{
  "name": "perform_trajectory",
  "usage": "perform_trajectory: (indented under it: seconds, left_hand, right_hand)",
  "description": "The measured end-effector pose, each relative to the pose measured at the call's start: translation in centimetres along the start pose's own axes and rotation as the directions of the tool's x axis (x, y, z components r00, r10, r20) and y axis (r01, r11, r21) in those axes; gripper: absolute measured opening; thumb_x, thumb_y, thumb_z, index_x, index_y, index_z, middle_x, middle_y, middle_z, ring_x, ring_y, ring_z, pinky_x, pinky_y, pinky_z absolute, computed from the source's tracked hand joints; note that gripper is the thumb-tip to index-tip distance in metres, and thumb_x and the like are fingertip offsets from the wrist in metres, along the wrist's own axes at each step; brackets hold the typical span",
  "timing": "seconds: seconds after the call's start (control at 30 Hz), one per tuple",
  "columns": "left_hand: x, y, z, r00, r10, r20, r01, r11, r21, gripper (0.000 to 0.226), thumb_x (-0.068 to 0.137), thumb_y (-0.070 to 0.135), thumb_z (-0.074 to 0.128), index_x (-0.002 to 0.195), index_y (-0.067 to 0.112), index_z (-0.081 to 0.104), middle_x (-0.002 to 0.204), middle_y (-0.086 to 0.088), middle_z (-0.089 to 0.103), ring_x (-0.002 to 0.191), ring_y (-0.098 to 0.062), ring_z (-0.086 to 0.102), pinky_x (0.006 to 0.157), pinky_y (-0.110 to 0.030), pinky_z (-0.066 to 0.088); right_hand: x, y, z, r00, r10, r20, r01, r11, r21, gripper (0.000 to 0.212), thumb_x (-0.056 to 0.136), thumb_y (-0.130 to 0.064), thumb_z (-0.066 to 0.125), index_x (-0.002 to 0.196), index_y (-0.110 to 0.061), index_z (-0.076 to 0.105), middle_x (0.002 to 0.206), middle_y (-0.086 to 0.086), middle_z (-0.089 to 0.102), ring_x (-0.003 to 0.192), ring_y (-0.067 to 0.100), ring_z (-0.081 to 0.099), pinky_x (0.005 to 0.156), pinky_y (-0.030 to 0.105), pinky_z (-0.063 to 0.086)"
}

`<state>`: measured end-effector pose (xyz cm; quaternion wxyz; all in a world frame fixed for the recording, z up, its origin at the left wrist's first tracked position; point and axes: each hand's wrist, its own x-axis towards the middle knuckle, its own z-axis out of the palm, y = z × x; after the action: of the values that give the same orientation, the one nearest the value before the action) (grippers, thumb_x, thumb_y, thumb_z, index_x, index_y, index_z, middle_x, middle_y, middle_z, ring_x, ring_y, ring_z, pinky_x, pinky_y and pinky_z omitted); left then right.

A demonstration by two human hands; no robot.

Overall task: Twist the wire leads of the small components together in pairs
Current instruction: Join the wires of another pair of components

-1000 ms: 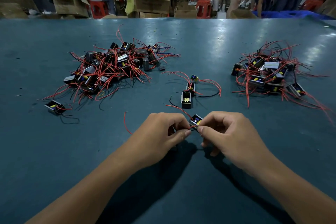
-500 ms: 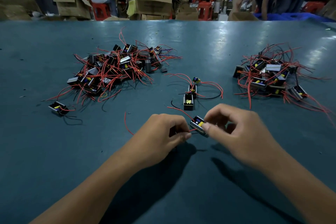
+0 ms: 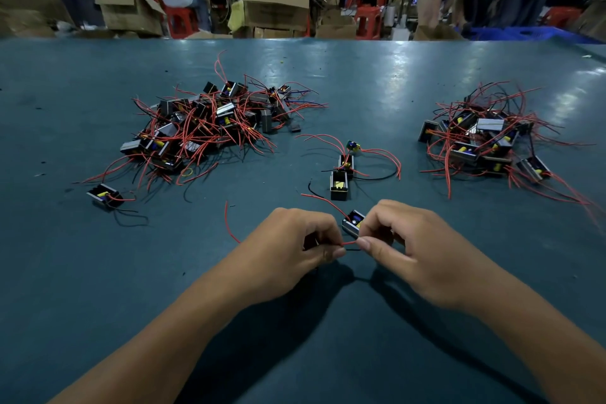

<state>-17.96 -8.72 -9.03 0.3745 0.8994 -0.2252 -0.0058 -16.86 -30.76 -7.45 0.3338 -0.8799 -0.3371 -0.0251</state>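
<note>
1. Both hands were low over the counter (image 3: pixel 360 75), close together. The left hand (image 3: pixel 288 249) had thumb and forefinger pinched on a red lead (image 3: pixel 348 243), and the right hand (image 3: pixel 423 249) pinched the same short stretch from the other side, fingers curled in.

2. The small component (image 3: pixel 353 222) those wires belong to sat just behind the fingertips, tucked against the right hand's fingers. Couldn't tell if it was resting on the counter or hanging off the wires. A thin black lead (image 3: pixel 352 249) showed just under the red one between the two pinches.

3. My take on doing this step well: keep one pinch fixed near the body as an anchor and roll only the other, so the twist stays tight and even. Hold both wires side by side before rolling, or one just wraps around the other.

4. Don't yank. The leads looked thin, and pulling at the component end seems the likely way to break one.

5. Other stuff around: a big tangled pile (image 3: pixel 210 128) far left of the hands, a smaller pile (image 3: pixel 482 141) far right, a few loose units (image 3: pixel 339 185) just beyond the hands, and one stray unit (image 3: pixel 105 196) off to the left.
</note>
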Motion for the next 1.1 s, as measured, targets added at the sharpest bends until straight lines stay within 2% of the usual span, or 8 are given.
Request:
perform_trajectory:
  seconds: [0.1, 0.27, 0.37, 0.5, 0.6, 0.73, 0.93, 1.1]
  left_hand:
    - [0.0, 0.1, 0.0, 1.0, 0.005, -0.005, -0.005, 1.0, 0.006, 0.011, 0.092, 0.027, 0.071, 0.083, 0.022, 0.068, 0.064, 0.008, 0.06, 0.056, -0.007, 0.05, 0.054, -0.016, 0.038]
    - [-0.2, -0.7, -1.5, 0.998, -0.059, -0.029, 0.058, 0.997, -0.046, 0.013, 0.093, 0.024, 0.07, 0.081, 0.023, 0.067, 0.067, 0.009, 0.064, 0.06, -0.006, 0.055, 0.058, -0.02, 0.044]
    - [-0.1, -1.2, -2.2, 0.995, -0.085, -0.056, 0.082, 0.996, -0.044, 0.013, 0.092, 0.026, 0.071, 0.08, 0.023, 0.068, 0.067, 0.01, 0.064, 0.06, -0.003, 0.055, 0.059, -0.02, 0.045]
    - [0.1, -1.7, -2.6, 0.989, -0.111, -0.099, 0.107, 0.993, -0.046, 0.016, 0.091, 0.031, 0.072, 0.077, 0.023, 0.067, 0.065, 0.011, 0.063, 0.057, -0.003, 0.053, 0.056, -0.02, 0.043]
    - [0.2, -1.9, -2.6, 0.975, -0.143, -0.173, 0.126, 0.987, -0.104, 0.019, 0.084, 0.038, 0.077, 0.08, 0.024, 0.064, 0.066, 0.007, 0.066, 0.056, -0.004, 0.055, 0.055, -0.02, 0.045]
    - [0.4, -1.9, -1.8, 0.933, -0.162, -0.323, 0.137, 0.986, -0.099, 0.027, 0.081, 0.042, 0.079, 0.085, 0.025, 0.058, 0.054, 0.007, 0.055, 0.046, -0.003, 0.046, 0.048, -0.017, 0.035]
    - [0.7, -1.8, -1.1, 0.891, -0.18, -0.417, 0.13, 0.981, -0.147, 0.017, 0.09, 0.037, 0.071, 0.094, 0.027, 0.059, 0.052, -0.001, 0.054, 0.044, -0.006, 0.043, 0.043, -0.012, 0.035]
    - [0.6, -1.8, -1.0, 0.903, -0.114, -0.413, 0.097, 0.993, -0.064, 0.014, 0.091, 0.03, 0.072, 0.08, 0.022, 0.066, 0.058, -0.001, 0.06, 0.053, -0.016, 0.052, 0.056, -0.032, 0.043]
  right_hand:
    - [0.0, 0.4, -0.6, 1.0, 0.007, -0.019, -0.007, 1.0, 0.013, 0.011, 0.091, -0.02, 0.068, 0.082, -0.023, 0.061, 0.075, -0.015, 0.057, 0.074, 0.005, 0.054, 0.066, 0.012, 0.038]
    - [0.1, 2.7, -4.6, 0.924, 0.164, -0.345, -0.136, 0.985, 0.105, 0.013, 0.091, -0.021, 0.065, 0.079, -0.025, 0.061, 0.073, -0.01, 0.06, 0.064, 0.01, 0.052, 0.063, 0.021, 0.042]
    - [-0.1, 3.5, -5.4, 0.89, 0.207, -0.405, -0.208, 0.977, 0.042, 0.013, 0.092, -0.019, 0.064, 0.081, -0.025, 0.062, 0.072, -0.009, 0.062, 0.067, 0.018, 0.055, 0.065, 0.027, 0.044]
    - [0.8, 1.7, -4.1, 0.916, 0.197, -0.35, -0.206, 0.978, 0.012, 0.01, 0.092, -0.017, 0.062, 0.087, -0.025, 0.066, 0.081, -0.012, 0.066, 0.072, 0.009, 0.059, 0.069, 0.021, 0.045]
    - [2.7, 0.4, -2.8, 0.959, 0.197, -0.202, -0.224, 0.967, -0.122, 0.003, 0.091, -0.025, 0.065, 0.094, -0.024, 0.065, 0.09, -0.012, 0.067, 0.081, 0.001, 0.059, 0.081, 0.022, 0.047]
    - [5.2, -0.9, 0.6, 0.965, 0.262, -0.017, -0.251, 0.902, -0.352, 0.033, 0.089, -0.044, 0.064, 0.113, -0.023, 0.059, 0.116, -0.004, 0.064, 0.11, 0.018, 0.058, 0.094, 0.038, 0.048]
    - [5.6, -0.3, 2.8, 0.974, 0.225, -0.037, -0.224, 0.91, -0.348, 0.015, 0.092, -0.035, 0.061, 0.103, -0.025, 0.059, 0.103, -0.005, 0.065, 0.1, 0.022, 0.058, 0.08, 0.035, 0.047]
    - [4.3, 0.1, 2.9, 0.975, 0.214, -0.057, -0.22, 0.908, -0.356, 0.01, 0.094, -0.031, 0.058, 0.102, -0.025, 0.061, 0.104, -0.004, 0.067, 0.1, 0.022, 0.058, 0.081, 0.037, 0.047]
